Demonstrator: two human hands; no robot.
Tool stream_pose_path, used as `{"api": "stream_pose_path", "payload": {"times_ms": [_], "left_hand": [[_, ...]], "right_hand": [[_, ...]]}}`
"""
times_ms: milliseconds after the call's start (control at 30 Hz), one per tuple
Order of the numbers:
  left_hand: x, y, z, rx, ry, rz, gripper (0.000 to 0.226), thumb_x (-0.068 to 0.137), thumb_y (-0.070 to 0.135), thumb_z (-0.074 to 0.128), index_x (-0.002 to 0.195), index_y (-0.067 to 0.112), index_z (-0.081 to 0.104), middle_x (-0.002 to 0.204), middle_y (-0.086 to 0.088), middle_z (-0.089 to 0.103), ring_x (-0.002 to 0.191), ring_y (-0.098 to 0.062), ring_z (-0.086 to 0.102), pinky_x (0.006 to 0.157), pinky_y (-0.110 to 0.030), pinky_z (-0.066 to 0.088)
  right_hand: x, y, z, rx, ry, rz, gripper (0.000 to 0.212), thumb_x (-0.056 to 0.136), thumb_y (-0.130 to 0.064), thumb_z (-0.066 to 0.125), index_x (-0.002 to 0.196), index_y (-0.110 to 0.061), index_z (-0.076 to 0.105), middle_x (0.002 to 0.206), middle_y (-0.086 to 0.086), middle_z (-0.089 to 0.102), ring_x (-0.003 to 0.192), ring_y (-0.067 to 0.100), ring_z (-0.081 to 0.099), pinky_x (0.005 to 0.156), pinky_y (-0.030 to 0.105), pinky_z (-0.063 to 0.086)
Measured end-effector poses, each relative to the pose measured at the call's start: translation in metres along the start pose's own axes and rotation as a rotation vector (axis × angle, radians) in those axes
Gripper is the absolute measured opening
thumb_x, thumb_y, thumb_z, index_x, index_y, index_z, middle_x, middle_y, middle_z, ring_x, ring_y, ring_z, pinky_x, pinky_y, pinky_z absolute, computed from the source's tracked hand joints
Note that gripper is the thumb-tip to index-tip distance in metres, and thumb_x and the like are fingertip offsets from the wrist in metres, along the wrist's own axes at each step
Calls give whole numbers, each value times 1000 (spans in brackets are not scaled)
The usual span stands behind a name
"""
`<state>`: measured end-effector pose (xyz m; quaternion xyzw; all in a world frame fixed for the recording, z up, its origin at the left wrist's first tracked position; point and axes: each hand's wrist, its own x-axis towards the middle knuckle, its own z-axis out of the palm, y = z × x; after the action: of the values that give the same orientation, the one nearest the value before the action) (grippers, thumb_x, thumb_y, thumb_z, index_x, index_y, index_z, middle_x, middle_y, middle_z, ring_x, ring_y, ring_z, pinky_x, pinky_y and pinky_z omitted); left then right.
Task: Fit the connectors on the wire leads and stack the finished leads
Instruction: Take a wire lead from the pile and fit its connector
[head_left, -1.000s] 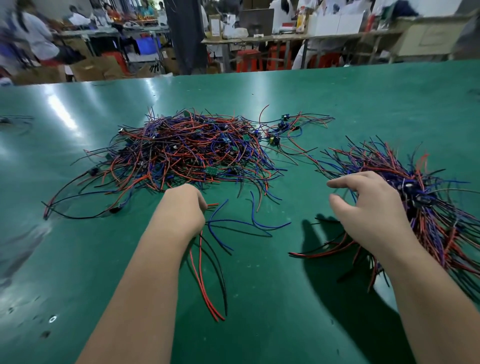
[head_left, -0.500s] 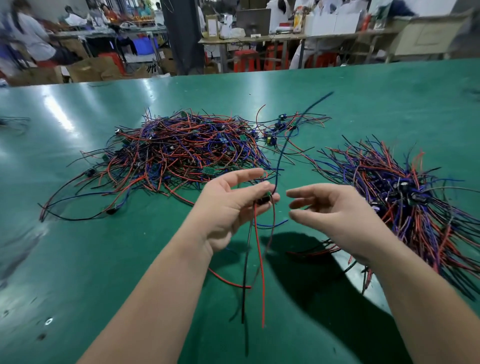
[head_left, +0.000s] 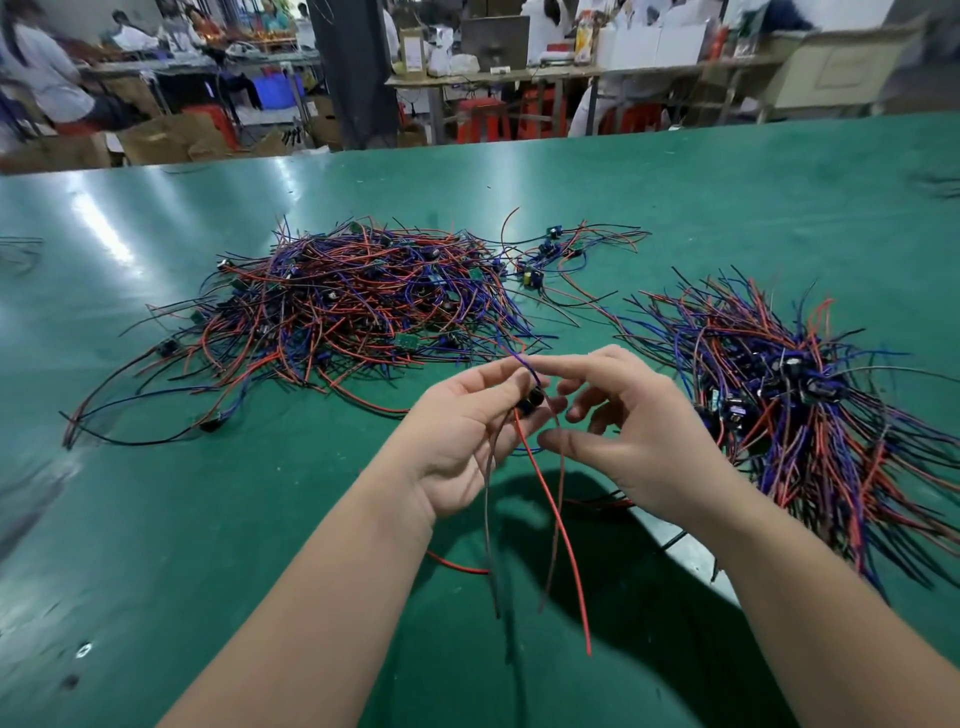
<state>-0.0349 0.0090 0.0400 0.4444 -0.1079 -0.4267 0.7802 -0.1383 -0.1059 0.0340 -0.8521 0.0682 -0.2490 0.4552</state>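
My left hand is raised above the green table and pinches a wire lead at its small black connector. Red and dark wires hang down from it, and a blue wire arcs over the fingertips. My right hand is close beside it, fingers spread and curled toward the connector; its fingertip touches the blue wire. A loose tangled pile of red, blue and black leads lies ahead. A denser fanned stack of leads lies to the right.
A few separate leads with small boards lie behind the big pile. One red wire lies on the table under my hands. Other benches, red stools, boxes and people stand beyond the far edge of the table.
My left hand picked a lead off the table and lifted it. My right hand left the stack on the right and came in next to the connector. The long blue wire now curls over the fingers.
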Motion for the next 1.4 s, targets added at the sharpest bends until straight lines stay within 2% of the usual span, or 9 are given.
{"api": "stream_pose_path", "payload": {"times_ms": [233, 400, 600, 700, 833, 933, 1133, 1233, 1400], "left_hand": [[-2, 1, -5, 110, -97, -83, 15, 90, 0, 53, 104, 1, 58, 88, -10, 72, 60, -14, 68, 54, -19, 56], [-4, -1, -5, 54, -192, -150, 42, 73, 6, 62, 114, 2, 52, 96, -18, 71, 77, -24, 72, 66, -28, 59], [-4, -1, -7, 95, -189, -227, 52, 68, 14, 65, 119, 14, 54, 103, -12, 69, 73, -20, 70, 77, -25, 53], [-8, -1, -2, 52, -242, -272, 53, 74, 15, 60, 127, 9, 53, 106, -14, 64, 69, -18, 70, 61, -20, 58], [-10, 2, -1, 34, -305, -311, 60, 81, 19, 53, 139, 10, 44, 117, -14, 60, 76, -22, 71, 50, -13, 53], [-10, 3, -3, 59, -292, -259, 54, 79, 19, 57, 132, 10, 49, 114, -12, 64, 72, -25, 73, 58, -21, 58], [-8, -4, -5, 605, -141, -14, 21, 78, 28, 68, 90, 11, 68, 84, -3, 72, 64, -18, 69, 59, -25, 53], [-9, -6, -5, 627, -146, -15, 6, 81, 11, 72, 85, 9, 69, 75, -5, 73, 59, -14, 68, 53, -20, 53], [-9, -10, -1, 615, -166, -8, 1, 83, 11, 71, 84, 10, 71, 77, -11, 70, 59, -18, 68, 55, -21, 54]], "right_hand": [[2, 1, -1, 108, -48, 81, 48, 59, -37, 77, 106, -28, 70, 79, -18, 58, 61, 6, 43, 63, 17, 38], [2, 3, -5, 548, -90, 245, 27, 59, -21, 75, 84, -13, 72, 77, 2, 72, 70, 13, 65, 65, 22, 55], [1, 2, -7, 724, -240, 349, 22, 64, -14, 71, 85, -8, 76, 86, 15, 71, 81, 32, 65, 81, 34, 56], [0, -2, -7, 873, -281, 417, 22, 64, -11, 70, 85, -9, 77, 79, 9, 72, 69, 17, 68, 64, 21, 57], [3, -2, -8, 993, -115, 497, 7, 61, -12, 70, 65, -14, 75, 62, 2, 63, 55, 7, 60, 52, 16, 52], [4, -1, -9, 910, -24, 501, 1, 59, -17, 71, 59, -17, 72, 55, 0, 61, 49, 6, 57, 46, 14, 46], [6, 4, -10, 586, 97, 486, 12, 48, -24, 77, 55, -15, 72, 53, -1, 63, 44, 6, 54, 41, 14, 40], [6, 6, -10, 559, 98, 512, 20, 50, -22, 77, 62, -8, 70, 53, 2, 62, 42, 6, 53, 40, 14, 40], [7, 5, -15, 533, 108, 540, 26, 57, -23, 74, 68, -2, 65, 50, 2, 60, 39, 6, 51, 38, 13, 39]]}}
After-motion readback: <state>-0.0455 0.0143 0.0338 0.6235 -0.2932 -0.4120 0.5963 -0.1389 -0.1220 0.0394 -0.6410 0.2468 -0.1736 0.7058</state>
